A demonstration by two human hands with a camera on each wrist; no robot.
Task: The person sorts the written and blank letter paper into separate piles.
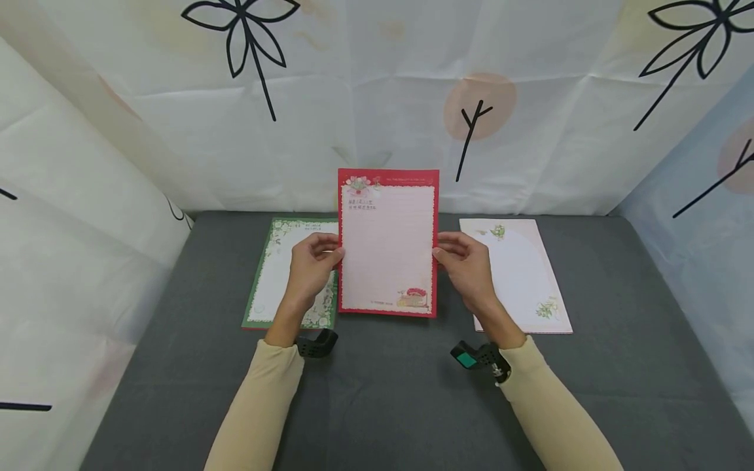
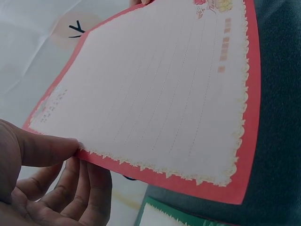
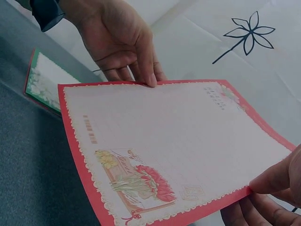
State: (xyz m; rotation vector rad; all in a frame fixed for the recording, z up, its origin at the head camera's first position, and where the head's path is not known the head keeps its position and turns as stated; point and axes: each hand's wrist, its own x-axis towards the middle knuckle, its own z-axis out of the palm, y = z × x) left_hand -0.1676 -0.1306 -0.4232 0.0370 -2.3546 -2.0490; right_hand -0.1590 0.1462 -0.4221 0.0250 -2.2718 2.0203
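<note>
A red-bordered sheet of letter paper (image 1: 389, 248) is held up off the table between both hands, its lined face toward me. A few handwritten marks show at its upper left, with printed flowers in two corners. My left hand (image 1: 312, 265) pinches the left edge, thumb in front and fingers behind; the left wrist view shows this thumb (image 2: 51, 149) on the border. On the opposite edge my right hand (image 1: 468, 268) pinches the paper the same way, its thumb (image 3: 273, 181) on the red border in the right wrist view.
Green-bordered letter paper (image 1: 268, 288) lies on the dark grey table (image 1: 389, 392) at the left, partly behind the left hand. Pale paper with green sprigs (image 1: 518, 275) lies at the right, partly behind the right hand. A patterned white cloth (image 1: 389, 104) hangs behind.
</note>
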